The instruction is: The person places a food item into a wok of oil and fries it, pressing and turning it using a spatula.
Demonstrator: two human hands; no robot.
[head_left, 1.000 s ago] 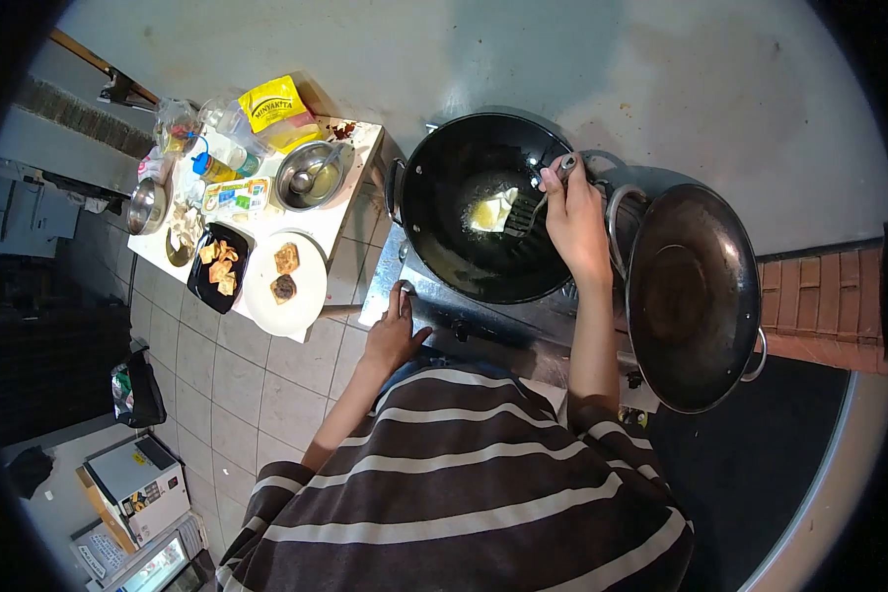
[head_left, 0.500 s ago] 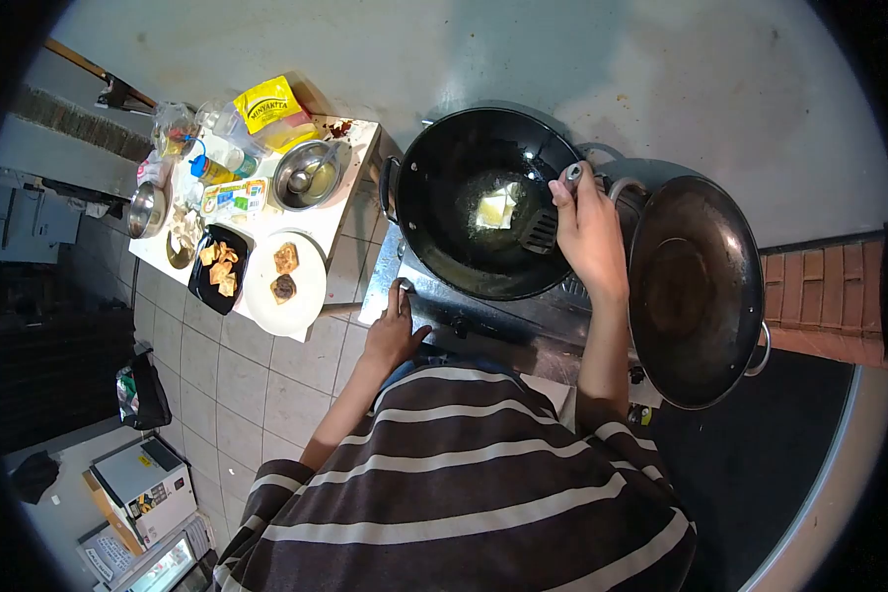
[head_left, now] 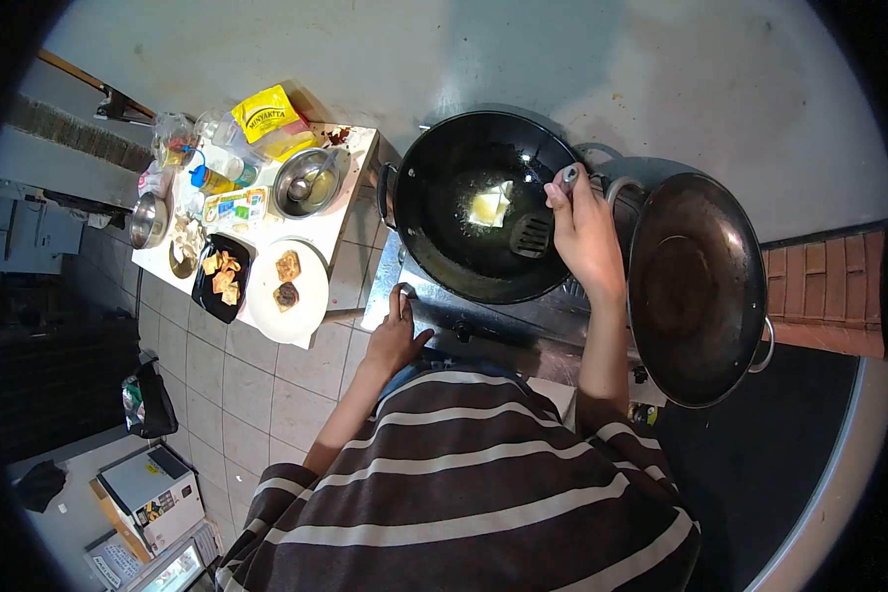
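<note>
My right hand [head_left: 587, 232] is closed around the handle of a slotted spatula [head_left: 532, 237]. The spatula's black head is inside the black wok [head_left: 444, 266], just right of a pale, folded square of food [head_left: 489, 205] with small bubbles around it in oil. A narrow gap seems to separate the spatula head from the food. My left hand [head_left: 396, 331] lies on the front left corner of the metal stove [head_left: 434, 306], fingers stretched out and holding nothing that I can see.
A second large pan [head_left: 696, 286] leans at the right of the stove. On the left table [head_left: 338, 222] are a white plate [head_left: 306, 316] with two browned pieces, a black dish [head_left: 207, 296] of fried pieces, a metal bowl [head_left: 291, 202] with a ladle, and a yellow pouch [head_left: 266, 113].
The spatula head has shifted slightly left and lower in the wok, showing its slots more squarely. The left hand stays at the stove corner. The whole view has tilted a little.
</note>
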